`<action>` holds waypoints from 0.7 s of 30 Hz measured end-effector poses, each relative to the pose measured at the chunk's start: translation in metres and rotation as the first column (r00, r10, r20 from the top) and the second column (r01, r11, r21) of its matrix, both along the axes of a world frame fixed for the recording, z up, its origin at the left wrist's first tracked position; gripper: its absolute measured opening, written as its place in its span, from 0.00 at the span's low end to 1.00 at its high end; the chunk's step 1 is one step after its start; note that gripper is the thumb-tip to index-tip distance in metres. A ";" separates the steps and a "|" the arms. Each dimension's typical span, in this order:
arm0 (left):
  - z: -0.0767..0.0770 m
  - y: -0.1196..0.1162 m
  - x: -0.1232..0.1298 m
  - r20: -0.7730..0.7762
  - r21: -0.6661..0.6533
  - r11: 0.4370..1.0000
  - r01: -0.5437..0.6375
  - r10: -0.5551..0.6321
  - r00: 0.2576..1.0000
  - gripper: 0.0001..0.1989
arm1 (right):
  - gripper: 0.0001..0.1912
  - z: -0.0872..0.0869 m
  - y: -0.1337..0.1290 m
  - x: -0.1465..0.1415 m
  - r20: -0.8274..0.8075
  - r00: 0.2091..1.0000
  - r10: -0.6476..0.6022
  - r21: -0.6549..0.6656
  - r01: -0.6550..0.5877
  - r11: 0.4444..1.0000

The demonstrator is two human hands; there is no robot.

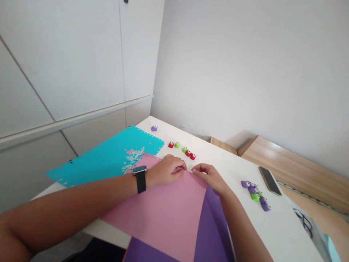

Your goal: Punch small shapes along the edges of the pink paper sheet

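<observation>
one pink sheet (163, 214), three red punches (171, 145), one phone (269, 180)

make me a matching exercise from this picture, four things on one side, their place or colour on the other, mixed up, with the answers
Things
1. phone
2. watch
3. pink sheet
4. blue sheet

Places and states
A. strapped on the left wrist
B. pale cut-out bits lie on it
C. near the purple and green punches
D. at the fingertips of both hands

Right pairs: 1-C, 2-A, 3-D, 4-B
</observation>
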State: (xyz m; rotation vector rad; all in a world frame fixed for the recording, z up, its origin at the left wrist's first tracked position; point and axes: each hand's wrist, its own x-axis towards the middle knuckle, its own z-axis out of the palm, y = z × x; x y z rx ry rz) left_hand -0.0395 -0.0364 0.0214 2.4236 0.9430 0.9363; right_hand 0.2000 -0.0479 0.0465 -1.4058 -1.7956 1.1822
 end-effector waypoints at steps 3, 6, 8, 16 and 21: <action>0.000 -0.001 0.001 0.011 -0.008 1.000 0.000 0.000 1.000 0.07 | 0.15 -0.003 -0.013 -0.005 -0.068 0.997 0.037 -0.078 -0.042 0.996; 0.003 -0.003 0.001 0.019 -0.006 1.000 0.015 -0.015 1.000 0.07 | 0.15 -0.008 -0.015 -0.010 -0.124 0.992 0.031 -0.122 -0.047 0.991; 0.005 -0.004 0.000 0.017 0.000 1.000 0.018 -0.018 1.000 0.07 | 0.15 -0.010 -0.015 -0.012 -0.165 0.986 0.020 -0.157 -0.046 0.987; 0.007 -0.006 0.001 0.008 -0.009 0.998 0.056 -0.056 0.998 0.07 | 0.14 -0.007 -0.020 -0.013 -0.331 0.942 -0.048 -0.302 -0.058 0.952; 0.007 -0.007 0.002 0.010 -0.007 0.996 0.083 -0.083 0.996 0.05 | 0.13 -0.008 -0.020 -0.012 -0.387 0.918 -0.080 -0.373 -0.077 0.925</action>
